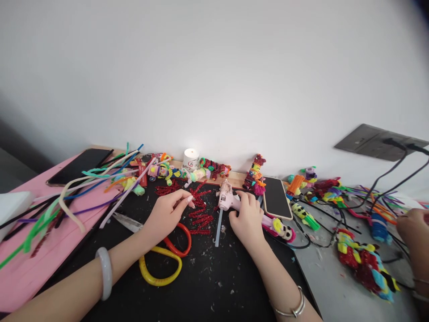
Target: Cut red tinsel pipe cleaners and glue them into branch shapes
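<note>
My left hand (170,210) is closed in a pinch over the black mat (201,295); what its fingertips hold, if anything, is too small to make out. Red tinsel pipe cleaner pieces (201,219), bent in zigzags, lie just beyond and beside it. My right hand (247,217) grips the handle of a pale pink hot glue gun (226,199), which lies on the mat. A translucent glue stick (219,229) sticks out of its back towards me. Scissors (161,279) with one yellow and one red handle loop lie partly beneath my left forearm.
Pipe cleaners (90,188) and a dark phone (80,166) lie at the left. Pipe cleaner figures (254,174), a paper cup (191,157) and a white-edged phone (277,197) line the back. Black cables (380,179) hang from a wall socket (365,142). Another person's hand (414,230) is at far right.
</note>
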`<state>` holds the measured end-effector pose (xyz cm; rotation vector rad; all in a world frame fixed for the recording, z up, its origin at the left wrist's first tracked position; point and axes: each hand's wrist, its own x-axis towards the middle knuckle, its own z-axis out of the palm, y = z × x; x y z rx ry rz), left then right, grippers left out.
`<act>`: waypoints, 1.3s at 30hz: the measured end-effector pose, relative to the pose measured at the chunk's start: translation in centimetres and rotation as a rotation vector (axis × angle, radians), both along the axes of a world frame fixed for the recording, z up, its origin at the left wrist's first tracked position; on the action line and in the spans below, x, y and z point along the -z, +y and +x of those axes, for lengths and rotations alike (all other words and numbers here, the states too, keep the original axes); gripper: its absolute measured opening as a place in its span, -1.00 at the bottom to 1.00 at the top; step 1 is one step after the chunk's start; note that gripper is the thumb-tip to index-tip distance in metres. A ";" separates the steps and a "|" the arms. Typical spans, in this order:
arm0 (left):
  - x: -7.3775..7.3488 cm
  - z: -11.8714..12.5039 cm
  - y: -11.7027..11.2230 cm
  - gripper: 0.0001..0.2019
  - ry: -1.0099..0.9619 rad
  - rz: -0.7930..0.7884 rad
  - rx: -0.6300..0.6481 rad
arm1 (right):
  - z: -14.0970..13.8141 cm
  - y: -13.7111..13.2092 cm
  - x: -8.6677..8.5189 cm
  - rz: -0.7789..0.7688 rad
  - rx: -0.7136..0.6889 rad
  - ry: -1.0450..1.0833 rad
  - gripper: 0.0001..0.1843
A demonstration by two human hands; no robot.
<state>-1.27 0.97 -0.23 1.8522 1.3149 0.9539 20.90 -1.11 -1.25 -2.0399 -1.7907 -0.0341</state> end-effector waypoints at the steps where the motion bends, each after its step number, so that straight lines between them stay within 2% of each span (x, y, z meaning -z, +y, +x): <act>1: 0.1 0.0 0.0 -0.76 0.002 0.004 -0.001 | 0.1 0.1 0.0 -0.040 0.016 -0.025 -0.48; 3: 0.2 0.0 0.1 -0.75 0.007 0.013 -0.001 | 0.4 0.3 0.0 -0.074 0.025 -0.026 -0.49; 6: 0.2 -0.1 0.1 -0.75 0.025 0.027 -0.003 | 0.8 0.5 0.0 -0.013 0.017 0.066 -0.51; 10: 0.3 -0.3 0.1 -0.75 0.062 0.042 -0.002 | 1.3 0.7 0.1 0.153 -0.095 0.381 -0.60; 12: 0.4 -0.4 0.1 -0.74 0.074 0.046 -0.009 | 1.3 0.7 0.2 0.182 -0.146 0.556 -0.67; 15: 0.5 -0.4 0.1 -0.74 0.090 0.053 -0.010 | 1.0 0.5 0.4 0.138 -0.202 0.734 -0.75; 18: 0.4 -0.3 0.1 -0.75 0.099 0.061 -0.002 | 0.5 0.2 0.4 0.064 -0.278 0.857 -0.74; 24: 0.1 -0.2 -0.1 -0.77 0.098 0.116 0.035 | -0.2 -0.2 0.4 -0.040 -0.391 0.869 -0.77; 39: 0.4 -0.1 -0.3 -0.77 0.124 0.118 0.060 | -0.6 -0.4 0.3 -0.061 -0.424 0.841 -0.73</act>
